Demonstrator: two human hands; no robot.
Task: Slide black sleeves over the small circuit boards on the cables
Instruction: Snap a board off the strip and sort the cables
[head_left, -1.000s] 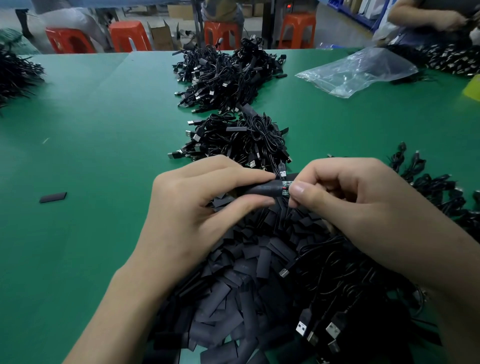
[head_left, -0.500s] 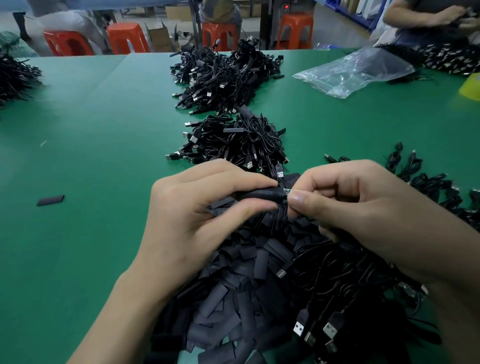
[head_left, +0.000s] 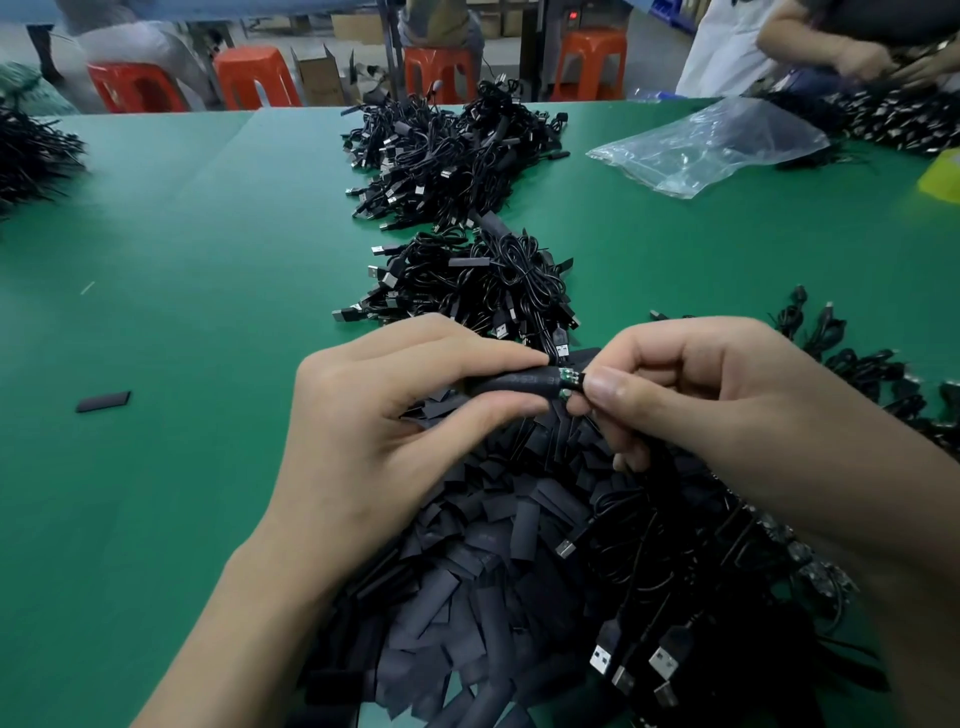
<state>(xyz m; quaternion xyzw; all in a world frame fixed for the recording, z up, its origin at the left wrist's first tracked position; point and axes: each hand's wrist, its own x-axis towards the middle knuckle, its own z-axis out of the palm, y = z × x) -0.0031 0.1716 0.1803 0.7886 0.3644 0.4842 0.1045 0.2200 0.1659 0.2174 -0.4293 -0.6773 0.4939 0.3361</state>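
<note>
Black sleeve (head_left: 519, 382), print unreadable, is pinched by left grip (head_left: 374, 415); right grip (head_left: 727, 405) pinches circuit board (head_left: 570, 382).

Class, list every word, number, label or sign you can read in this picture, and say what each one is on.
On the black sleeve held by the left hand: faint pale print, too blurred to read.
On the circuit board pinched by the right hand: nothing legible.
On the cardboard box behind the table: nothing legible.
No other text shows.
</note>
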